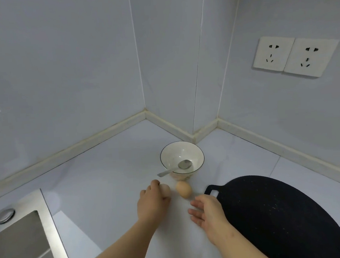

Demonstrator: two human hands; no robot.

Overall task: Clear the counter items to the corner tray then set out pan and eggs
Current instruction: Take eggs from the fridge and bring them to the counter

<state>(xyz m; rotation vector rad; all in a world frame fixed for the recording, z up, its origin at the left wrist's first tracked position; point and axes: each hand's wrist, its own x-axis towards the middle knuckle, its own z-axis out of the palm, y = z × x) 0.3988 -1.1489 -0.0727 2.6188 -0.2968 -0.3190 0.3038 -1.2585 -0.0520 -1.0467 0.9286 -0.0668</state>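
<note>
Table (pixel 106 165) carried pale egg (pixel 166 188) and brown egg (pixel 183 190) side by side, just before the bowl (pixel 196 153). Left hand (pixel 152 200) curled over the pale egg. Brown egg lay untouched, long axis roughly away from the person, ahead-left of the nearer right hand (pixel 209 214), fingers spread, holding nothing. Pan (pixel 275 212) lay just right of it.

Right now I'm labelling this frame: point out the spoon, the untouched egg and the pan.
spoon (pixel 185 164), head view, on its scoop end.
untouched egg (pixel 183 189), head view, middle of its shell.
pan (pixel 275 212), head view, middle of its dark surface.
</note>
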